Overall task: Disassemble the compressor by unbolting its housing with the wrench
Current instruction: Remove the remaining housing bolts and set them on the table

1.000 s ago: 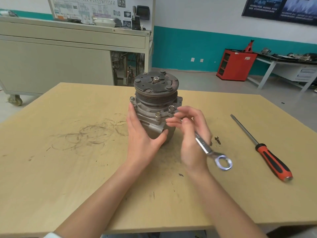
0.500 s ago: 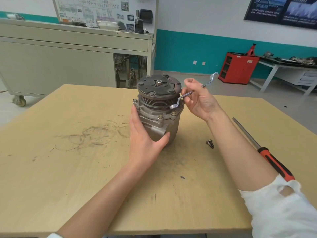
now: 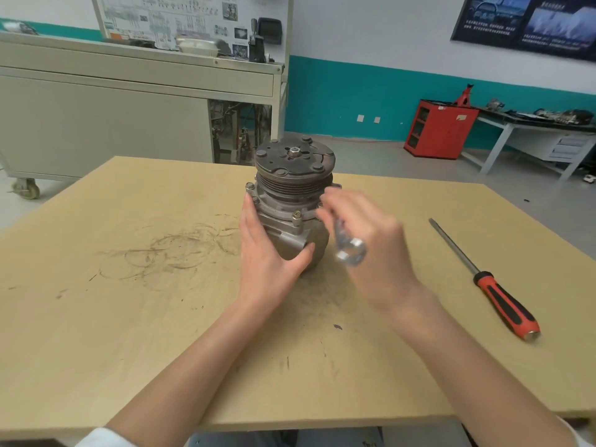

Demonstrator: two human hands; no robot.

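Gripping the compressor (image 3: 292,201) from its left, the left hand (image 3: 267,253) curls round the housing, thumb in front. The compressor stands upright mid-table (image 3: 129,317). The right hand (image 3: 371,240), blurred, holds the wrench (image 3: 350,250) just beside it, hiding the right flange. A screwdriver (image 3: 490,282) lies well apart to the right. Wall-poster (image 3: 522,21) writing is unreadable.

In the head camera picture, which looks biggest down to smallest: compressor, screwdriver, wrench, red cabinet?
1. Compressor.
2 and 3, unsure: Red cabinet covers more area but stands far back; Screwdriver is longer but thin.
4. Wrench, blurred, held in the right hand.
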